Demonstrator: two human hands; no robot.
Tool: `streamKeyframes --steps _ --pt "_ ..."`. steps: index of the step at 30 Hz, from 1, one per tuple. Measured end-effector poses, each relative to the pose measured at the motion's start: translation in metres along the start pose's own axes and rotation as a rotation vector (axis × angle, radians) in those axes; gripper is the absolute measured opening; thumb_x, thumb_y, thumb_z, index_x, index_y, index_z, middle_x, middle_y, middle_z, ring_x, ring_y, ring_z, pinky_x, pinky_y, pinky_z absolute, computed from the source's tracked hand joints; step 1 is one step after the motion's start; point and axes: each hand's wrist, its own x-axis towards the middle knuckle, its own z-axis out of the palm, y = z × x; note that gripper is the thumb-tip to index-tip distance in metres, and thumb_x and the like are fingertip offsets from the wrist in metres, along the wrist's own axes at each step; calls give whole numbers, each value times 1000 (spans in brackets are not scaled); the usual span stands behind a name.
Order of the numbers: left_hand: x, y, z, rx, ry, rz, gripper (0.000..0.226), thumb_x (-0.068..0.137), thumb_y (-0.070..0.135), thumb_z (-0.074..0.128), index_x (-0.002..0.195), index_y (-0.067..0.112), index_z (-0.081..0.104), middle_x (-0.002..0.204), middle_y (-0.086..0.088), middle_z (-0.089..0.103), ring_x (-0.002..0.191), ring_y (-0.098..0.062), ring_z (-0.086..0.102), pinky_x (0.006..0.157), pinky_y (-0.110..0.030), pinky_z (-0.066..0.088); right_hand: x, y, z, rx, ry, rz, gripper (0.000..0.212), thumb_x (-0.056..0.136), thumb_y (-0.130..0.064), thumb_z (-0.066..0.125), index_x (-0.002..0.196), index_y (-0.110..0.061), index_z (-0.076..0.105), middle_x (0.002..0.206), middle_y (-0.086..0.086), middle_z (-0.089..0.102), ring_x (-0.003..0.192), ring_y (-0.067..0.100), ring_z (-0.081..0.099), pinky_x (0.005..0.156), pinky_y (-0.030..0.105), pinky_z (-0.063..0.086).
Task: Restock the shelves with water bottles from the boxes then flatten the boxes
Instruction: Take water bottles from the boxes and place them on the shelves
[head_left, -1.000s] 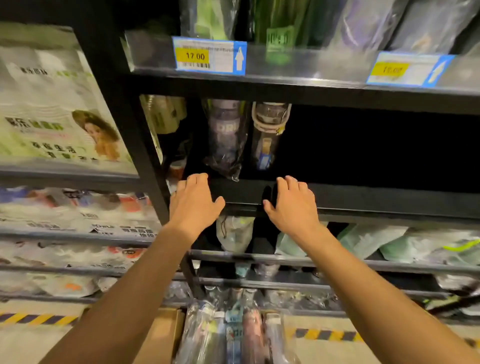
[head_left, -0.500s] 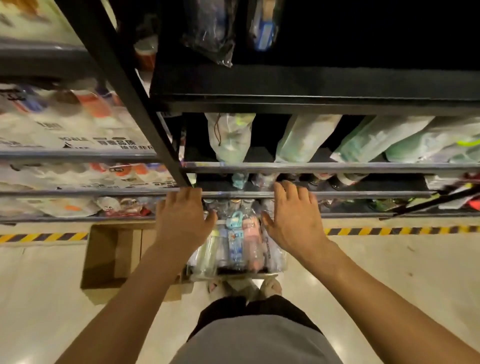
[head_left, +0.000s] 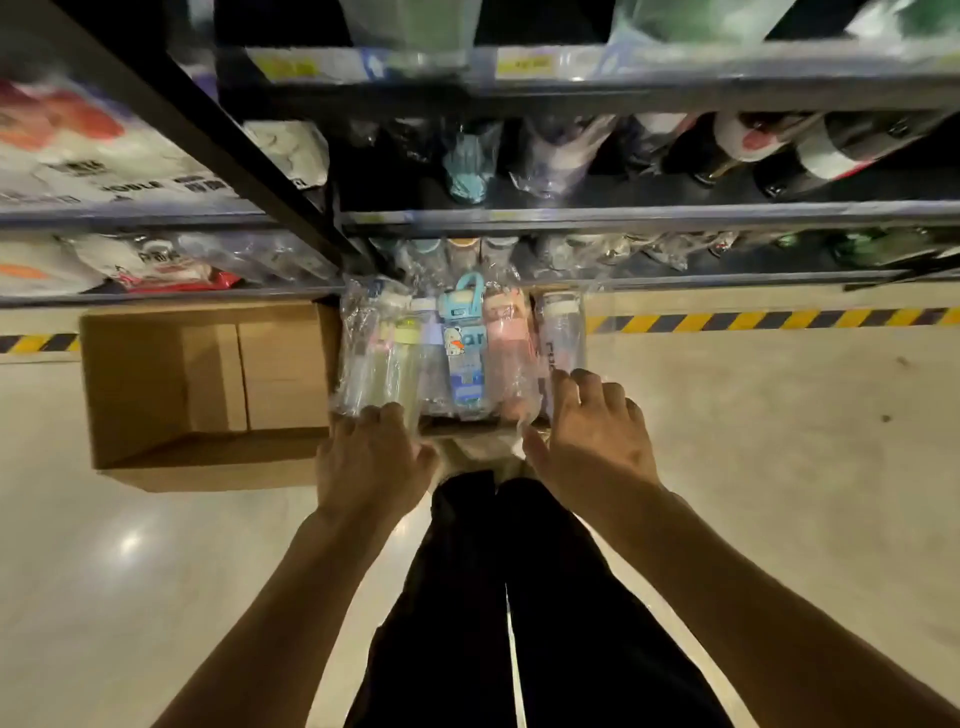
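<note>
— Where are the bottles sitting right now?

— The plastic-wrapped water bottles (head_left: 457, 353) are standing packed together on the floor in front of the shelving, straight ahead of my feet. I'm seeing a clear one, a pale yellow-green one, a blue one with a cartoon label and loop handle (head_left: 464, 343), a pink one and another clear one at the right end.

— And your hands?

— My left hand (head_left: 371, 457) is resting on the near left edge of the pack, fingers curled down over the wrapping. My right hand (head_left: 587, 436) is coming in at the near right corner, fingers spread loosely and bent, tips touching the wrap by the clear bottle. Neither is gripping a single bottle that I can tell.

— What's around them?

— An open brown cardboard box (head_left: 208, 384) is lying just left of the pack, touching it. Behind, the dark metal shelves (head_left: 623, 215) are holding more wrapped bottles, and a yellow-and-black striped tape (head_left: 779, 319) is running along the pale glossy floor (head_left: 779, 467).
</note>
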Motion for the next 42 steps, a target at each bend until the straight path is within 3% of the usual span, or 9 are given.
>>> streamKeyframes --steps 5,11,16,19,22,28,33,36,42 --pt "86 -14 65 -149 -15 -140 73 93 50 67 147 10 39 146 -15 51 134 -39 49 110 -51 44 68 7 68 -46 24 0 74 100 -61 48 153 -11 35 149 12 51 129 35 55 105 47 51" --pt "180 -38 133 -249 94 -259 101 83 58 76 153 8 24 155 -19 35 143 -42 34 115 -55 36 167 10 137 105 13 97 83 96 -65 52 155 -12 29 153 15 47 135 38 51 109 51 48" --pt "234 -50 179 -240 192 -284 118 73 67 81 154 9 18 154 -21 29 143 -41 31 113 -51 36 232 11 188 289 77 165 81 95 -61 59 153 -13 30 148 13 48 132 35 50 108 47 45" --pt "250 -56 199 -230 284 -277 126 69 69 83 155 6 15 149 -22 31 137 -41 35 111 -51 38 264 16 214 549 -9 210 81 94 -60 63 154 -18 27 147 8 48 129 32 54 103 48 54" --pt "257 -62 210 -281 355 -264 126 67 65 86 155 6 19 147 -21 35 135 -41 37 110 -52 38 281 19 231 740 -30 261 81 91 -57 69 152 -22 29 140 2 54 120 25 60 83 34 59" --pt "260 -76 209 -430 356 -190 107 70 56 88 149 13 29 147 -15 38 138 -36 35 115 -51 33 289 28 234 841 23 197 62 85 -46 80 136 -26 51 121 -8 64 112 17 64 89 37 61" --pt "249 -69 190 -559 300 -224 100 73 51 86 150 16 33 144 -11 42 136 -33 38 114 -50 37 268 36 213 848 1 317 80 77 -48 83 139 -22 41 126 -2 58 111 23 62 81 39 61" --pt "232 -60 174 -636 271 -246 99 73 49 87 151 19 33 145 -8 41 136 -31 38 113 -46 37 243 44 197 864 -13 296 79 75 -49 81 139 -19 47 127 -1 62 111 25 65 86 43 62" --pt "161 -36 129 -830 277 -214 102 58 53 87 143 20 42 137 -6 48 131 -30 48 108 -54 46 162 57 147 952 29 194 73 78 -38 86 137 -18 48 116 -11 60 102 14 64 72 24 57"
